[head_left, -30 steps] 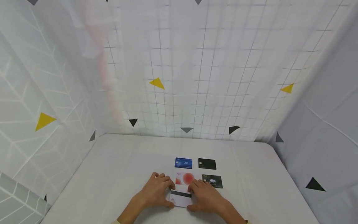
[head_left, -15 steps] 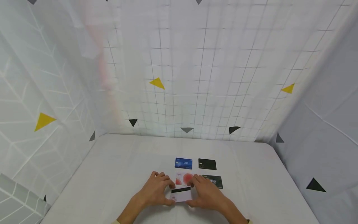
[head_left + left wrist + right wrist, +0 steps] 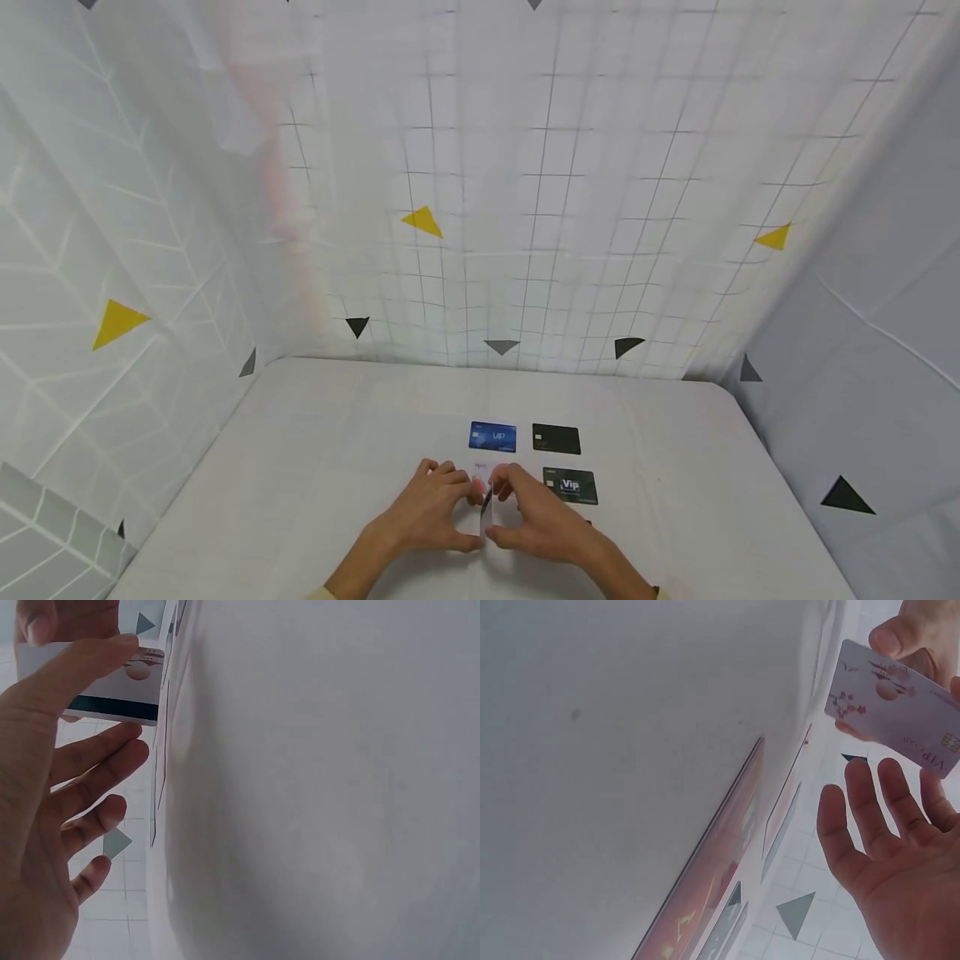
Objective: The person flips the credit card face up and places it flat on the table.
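A pale pink card (image 3: 486,521) with a dark stripe on its back stands on edge between the hands. My left hand (image 3: 427,510) grips it, thumb on the near side and fingers on the far side. From the other side my right hand (image 3: 543,521) pinches it between thumb and index finger, its other fingers spread. In the right wrist view the card's front (image 3: 900,712) shows blossoms, a chip and "VIP" lettering. Just beyond the fingers lies a white card with red circles (image 3: 482,469), partly covered by the right hand.
On the white table (image 3: 337,433), a blue VIP card (image 3: 492,437) and a black card (image 3: 556,439) lie farther back. A dark green Vip card (image 3: 570,486) lies right of the right hand. A reddish card (image 3: 712,870) lies near the right wrist. White curtains surround the table.
The pink card, earlier lying nearly flat with its stripe up, has been tilted and turned to stand on edge. Both hands have come closer together around it.
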Available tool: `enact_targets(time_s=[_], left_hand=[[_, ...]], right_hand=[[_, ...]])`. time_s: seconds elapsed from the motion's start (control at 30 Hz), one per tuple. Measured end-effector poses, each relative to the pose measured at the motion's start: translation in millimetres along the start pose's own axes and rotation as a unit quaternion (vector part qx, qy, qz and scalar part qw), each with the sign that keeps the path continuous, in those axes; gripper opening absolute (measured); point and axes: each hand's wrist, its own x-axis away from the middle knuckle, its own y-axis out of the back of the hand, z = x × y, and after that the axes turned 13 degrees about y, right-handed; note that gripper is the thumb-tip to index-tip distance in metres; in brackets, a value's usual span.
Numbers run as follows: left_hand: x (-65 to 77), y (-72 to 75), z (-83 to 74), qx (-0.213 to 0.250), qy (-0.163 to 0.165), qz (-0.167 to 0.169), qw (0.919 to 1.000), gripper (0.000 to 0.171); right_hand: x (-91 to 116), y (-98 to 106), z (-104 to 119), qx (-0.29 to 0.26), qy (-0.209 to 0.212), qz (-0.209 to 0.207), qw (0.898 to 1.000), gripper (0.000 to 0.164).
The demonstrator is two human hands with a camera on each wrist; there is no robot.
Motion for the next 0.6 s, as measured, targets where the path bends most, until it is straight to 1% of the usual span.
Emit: enact_targets(time_s=[0.1,0.2,0.33,0.47,0.6], left_hand=[[-1.1,0.9,-3.0,0.001,-0.003,0.002,1.0,0.054],[-1.4,1.4,-4.8,0.0,-0.006,-0.002,1.0,0.055],[-1.0,1.8,-4.8,0.001,0.0,-0.007,1.0,0.059],[-0.1,4.6,-4.0,0.013,0.01,-0.011,0.9998,0.067],[1.1,8.4,-2.8,0.029,0.007,-0.017,0.9994,0.073]], right_hand=[[-0.8,-1.1,1.1,-0.008,0.01,0.0,1.0,0.058],[-1.8,-2.4,0.9,-0.02,0.02,-0.001,1.0,0.057],[-2.1,-3.2,-0.4,-0.034,0.027,0.001,0.999,0.057],[-2.0,-2.3,-1.8,-0.03,0.027,0.005,0.999,0.06],[-1.4,-1.7,-2.0,-0.016,0.037,0.01,0.999,0.058]])
